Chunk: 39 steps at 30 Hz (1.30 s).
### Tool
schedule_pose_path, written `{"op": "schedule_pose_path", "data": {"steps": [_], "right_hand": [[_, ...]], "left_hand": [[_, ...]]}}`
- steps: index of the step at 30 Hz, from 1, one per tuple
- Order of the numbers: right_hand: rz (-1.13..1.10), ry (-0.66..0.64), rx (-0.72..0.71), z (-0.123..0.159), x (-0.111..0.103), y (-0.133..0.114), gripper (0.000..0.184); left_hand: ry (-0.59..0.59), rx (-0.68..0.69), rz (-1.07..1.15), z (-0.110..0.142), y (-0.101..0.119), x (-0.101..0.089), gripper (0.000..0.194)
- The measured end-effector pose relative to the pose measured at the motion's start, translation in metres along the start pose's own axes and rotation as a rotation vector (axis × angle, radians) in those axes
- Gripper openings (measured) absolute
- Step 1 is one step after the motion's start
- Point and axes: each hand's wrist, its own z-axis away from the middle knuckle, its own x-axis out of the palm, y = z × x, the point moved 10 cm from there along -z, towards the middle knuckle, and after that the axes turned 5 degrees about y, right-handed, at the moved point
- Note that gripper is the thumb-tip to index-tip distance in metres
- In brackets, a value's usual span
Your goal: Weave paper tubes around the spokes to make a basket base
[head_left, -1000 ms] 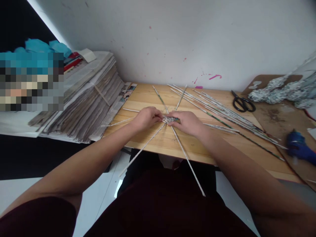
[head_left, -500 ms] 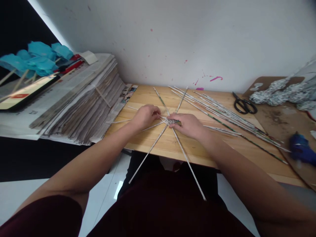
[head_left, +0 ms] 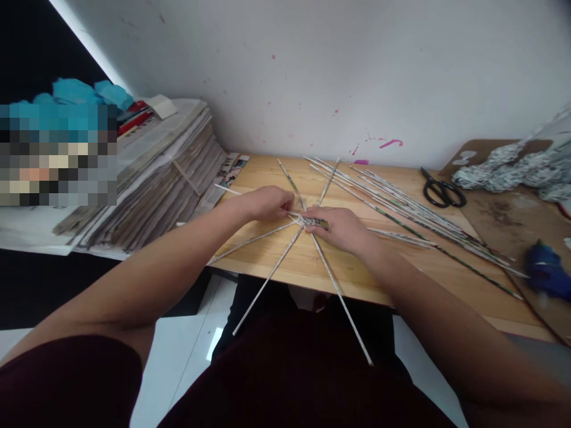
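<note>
A star of rolled paper sticks lies on the wooden table (head_left: 263, 274), its spokes crossing at a small woven centre (head_left: 303, 221). Two spokes, one paper stick (head_left: 270, 276) and another paper stick (head_left: 341, 297), reach past the front edge. My right hand (head_left: 336, 224) is closed on the right side of the woven centre, pressing it to the table. Just left of the centre, my left hand (head_left: 273, 204) pinches a thin paper stick between thumb and fingers. That hand and forearm partly hide the spokes pointing left.
More loose paper sticks (head_left: 397, 205) lie at the right, near black scissors (head_left: 441, 190). Beyond are a brown board (head_left: 495, 220), a blue glue gun (head_left: 546, 270) and bundled paper strands (head_left: 491, 169). A tall stack of newspapers (head_left: 178, 178) stands at the left. The wall rises behind.
My left hand has shifted slightly and its forearm has swung up and across the left spokes. A lower-left spoke shows more fully. My right hand stays on the centre.
</note>
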Motion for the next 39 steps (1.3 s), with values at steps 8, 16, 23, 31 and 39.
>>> {"op": "schedule_pose_path", "data": {"steps": [8, 16, 23, 31, 39], "right_hand": [[0.019, -0.041, 0.005, 0.001, -0.003, -0.010, 0.033], [-0.039, -0.042, 0.020, 0.003, -0.004, -0.010, 0.034], [-0.031, -0.033, 0.023, 0.003, -0.002, -0.007, 0.036], [-0.038, -0.033, 0.019, 0.002, -0.003, -0.008, 0.036], [-0.068, -0.020, 0.005, 0.003, -0.002, -0.008, 0.035]], "left_hand": [[0.224, -0.064, -0.074, 0.021, 0.022, -0.008, 0.015], [0.322, 0.006, 0.218, 0.028, 0.001, -0.005, 0.021], [0.284, 0.128, 0.292, 0.009, -0.002, -0.005, 0.013], [0.095, 0.117, 0.080, -0.012, 0.012, 0.002, 0.011], [0.082, 0.239, 0.157, -0.022, 0.019, -0.005, 0.013]]}}
